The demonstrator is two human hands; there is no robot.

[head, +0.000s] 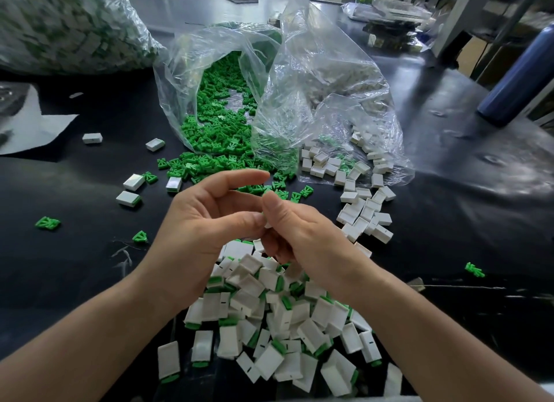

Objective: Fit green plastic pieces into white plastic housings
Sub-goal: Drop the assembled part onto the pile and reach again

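Above finished pile [269, 326] | right grip [305, 237] clamped on half-hidden white housing [266, 222] | left grip [204, 222]: cannot tell | step: likely fitting | next: firm square push to seat

Glossy black worktable [449, 222], pale glare across it; dark blue bottle [521, 72] at right, grey frame [452, 18] behind

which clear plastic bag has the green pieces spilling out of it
The middle clear plastic bag, mouth open toward the camera, spills green plastic pieces; the bag right of it holds white plastic housings, the far-left one mixed parts.
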